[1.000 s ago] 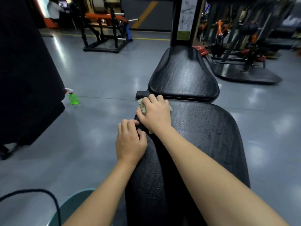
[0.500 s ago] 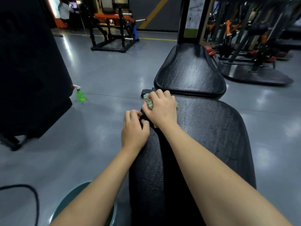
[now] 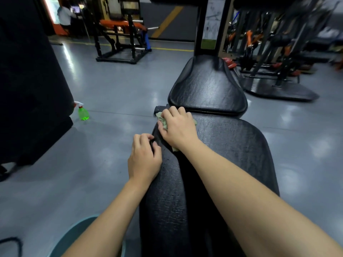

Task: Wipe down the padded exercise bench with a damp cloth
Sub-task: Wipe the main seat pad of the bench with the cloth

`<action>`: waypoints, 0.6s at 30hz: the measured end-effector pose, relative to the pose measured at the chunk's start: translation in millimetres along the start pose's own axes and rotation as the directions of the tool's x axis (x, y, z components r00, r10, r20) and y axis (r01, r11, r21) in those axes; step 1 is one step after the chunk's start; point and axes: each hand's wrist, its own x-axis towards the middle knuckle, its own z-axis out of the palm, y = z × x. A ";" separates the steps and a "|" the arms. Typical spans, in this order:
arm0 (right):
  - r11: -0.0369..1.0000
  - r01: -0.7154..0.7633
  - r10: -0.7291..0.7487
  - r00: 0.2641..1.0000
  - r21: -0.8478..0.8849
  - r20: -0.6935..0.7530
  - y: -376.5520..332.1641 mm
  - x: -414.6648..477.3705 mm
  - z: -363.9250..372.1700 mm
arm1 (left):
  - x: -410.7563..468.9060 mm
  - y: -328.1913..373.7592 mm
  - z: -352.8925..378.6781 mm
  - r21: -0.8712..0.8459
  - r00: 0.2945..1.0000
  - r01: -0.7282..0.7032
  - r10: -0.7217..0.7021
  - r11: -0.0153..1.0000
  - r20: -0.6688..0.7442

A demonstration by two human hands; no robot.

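Note:
A black padded bench (image 3: 232, 154) runs away from me, with a separate black seat pad (image 3: 207, 89) beyond a gap. My right hand (image 3: 178, 128) lies on a crumpled pale green cloth (image 3: 161, 121) at the long pad's far left corner, fingers curled over it. Only the cloth's edges show around the hand. My left hand (image 3: 144, 158) grips the pad's left edge just behind, fingers curled down over the side.
A green spray bottle (image 3: 83, 112) stands on the grey floor to the left, beside a large black block (image 3: 31, 86). A teal bucket rim (image 3: 74, 236) sits at bottom left. Gym machines (image 3: 120, 38) stand behind and to the right; a person is far off at top left.
The view has shifted slightly. My right hand and the cloth stay at the far left corner of the pad; my left hand keeps its hold on the edge.

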 end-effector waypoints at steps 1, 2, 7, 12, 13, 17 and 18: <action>0.999 0.028 -0.027 0.999 -0.020 0.017 11.4 -1.2 -3.1 | 0.0 0.2 -0.2 0.005 1.000 0.001 -0.001 1.000 0.004; 0.999 0.017 -0.016 1.000 -0.046 0.024 26.3 -4.0 -7.5 | -0.2 0.5 -0.4 0.009 1.000 0.007 -0.008 1.000 0.008; 0.914 -0.353 0.360 0.933 -0.201 -0.001 126.3 -37.0 -45.5 | -0.4 2.2 -1.6 0.005 1.000 0.026 -0.026 1.000 0.012; 0.765 -0.599 0.606 0.794 -0.235 -0.052 163.0 -79.6 -72.6 | 0.4 2.6 -0.8 -0.015 0.999 0.043 -0.043 0.999 0.033; 0.730 -0.646 0.652 0.756 -0.223 -0.058 163.1 -84.2 -75.2 | 0.5 2.9 -1.4 -0.027 0.999 0.038 -0.037 0.999 0.039; 0.662 -0.687 0.688 0.716 -0.300 -0.123 149.2 -94.7 -78.9 | 2.5 5.2 -2.0 -0.015 0.997 0.026 -0.025 1.000 0.074; 0.673 -0.654 0.651 0.745 -0.345 -0.141 140.1 -97.4 -77.7 | 2.7 6.0 -2.4 -0.008 0.996 0.023 -0.022 1.000 0.086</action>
